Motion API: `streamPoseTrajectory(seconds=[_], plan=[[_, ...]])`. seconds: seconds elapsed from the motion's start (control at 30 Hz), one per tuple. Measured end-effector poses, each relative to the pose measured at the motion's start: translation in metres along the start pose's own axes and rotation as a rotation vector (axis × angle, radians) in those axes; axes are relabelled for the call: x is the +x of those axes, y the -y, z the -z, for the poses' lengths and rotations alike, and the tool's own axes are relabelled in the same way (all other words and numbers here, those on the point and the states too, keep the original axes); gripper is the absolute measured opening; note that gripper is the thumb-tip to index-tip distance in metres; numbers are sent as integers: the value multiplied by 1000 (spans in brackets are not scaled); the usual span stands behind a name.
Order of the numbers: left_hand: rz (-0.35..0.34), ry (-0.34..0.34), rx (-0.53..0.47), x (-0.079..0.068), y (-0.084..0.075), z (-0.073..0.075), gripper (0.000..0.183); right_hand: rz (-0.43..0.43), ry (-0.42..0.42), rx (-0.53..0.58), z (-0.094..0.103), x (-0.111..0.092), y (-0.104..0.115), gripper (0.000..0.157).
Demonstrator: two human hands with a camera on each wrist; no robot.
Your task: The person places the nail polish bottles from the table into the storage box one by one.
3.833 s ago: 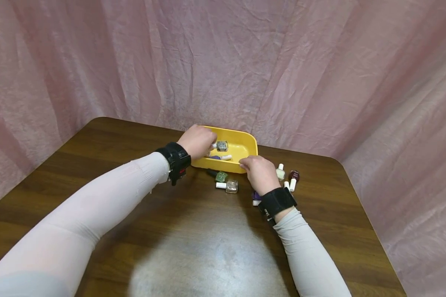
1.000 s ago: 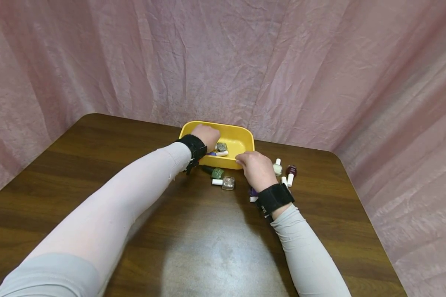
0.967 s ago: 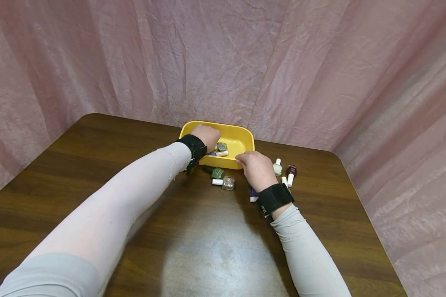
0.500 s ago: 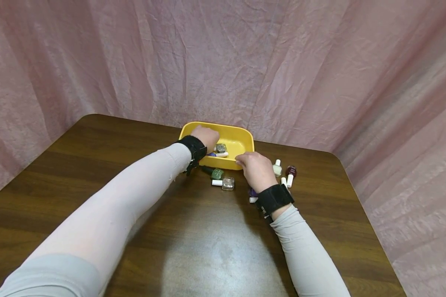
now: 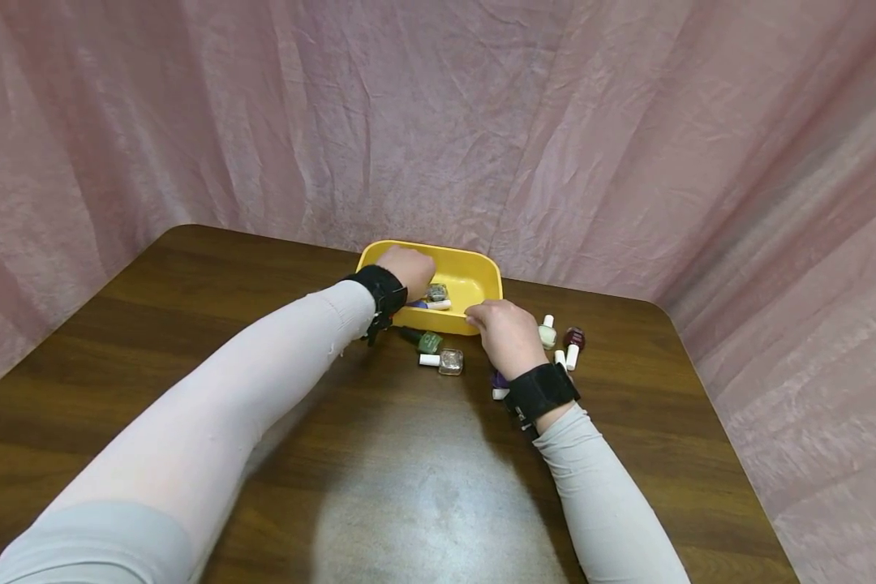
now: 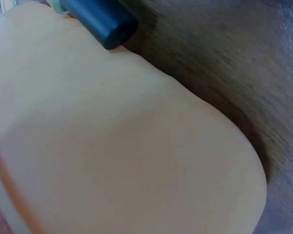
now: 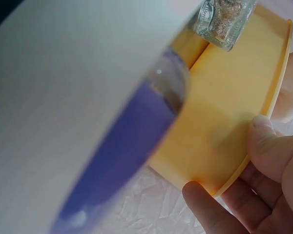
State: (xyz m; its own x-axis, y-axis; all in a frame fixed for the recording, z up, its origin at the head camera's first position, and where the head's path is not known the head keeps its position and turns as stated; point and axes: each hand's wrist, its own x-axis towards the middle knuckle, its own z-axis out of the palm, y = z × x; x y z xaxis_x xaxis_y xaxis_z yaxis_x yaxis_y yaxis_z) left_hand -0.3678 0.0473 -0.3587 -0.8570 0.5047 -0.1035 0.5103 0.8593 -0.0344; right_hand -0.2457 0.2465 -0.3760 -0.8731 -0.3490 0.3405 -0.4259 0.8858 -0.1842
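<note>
My left hand reaches down into a yellow plastic bin, its fingers hidden behind the back of the hand. Right beside it inside the bin lie a glittery nail polish bottle and a blue one with a white cap; I cannot tell whether the left hand holds one. My right hand grips the bin's near right rim, thumb on one face and fingers round the other in the right wrist view. Before the bin lie a green nail polish with a black cap and a glitter one.
A purple nail polish lies partly under my right wrist. To the right are a pale green bottle, a dark red one and white caps. The brown wooden table meets a pink curtain behind the bin.
Since the oldest frame, my left hand has gone farther right and deeper into the bin, over the cap of the glittery bottle there. Over the last second both hands stay nearly still.
</note>
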Motion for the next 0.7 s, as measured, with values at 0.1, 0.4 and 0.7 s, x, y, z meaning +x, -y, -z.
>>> streamPoseTrajectory(seconds=[0.1,0.4,0.7], plan=[[-5,-35,-26,0,-2,2,25,1,-2,-2,0,0,-2,14],[-55,-151,-92,-14,-7,11,21,-2,5,1,2,1,-3,14],[-58,-196,-169,-30,-8,16,39,10,-3,-2,-1,3,-7,12]])
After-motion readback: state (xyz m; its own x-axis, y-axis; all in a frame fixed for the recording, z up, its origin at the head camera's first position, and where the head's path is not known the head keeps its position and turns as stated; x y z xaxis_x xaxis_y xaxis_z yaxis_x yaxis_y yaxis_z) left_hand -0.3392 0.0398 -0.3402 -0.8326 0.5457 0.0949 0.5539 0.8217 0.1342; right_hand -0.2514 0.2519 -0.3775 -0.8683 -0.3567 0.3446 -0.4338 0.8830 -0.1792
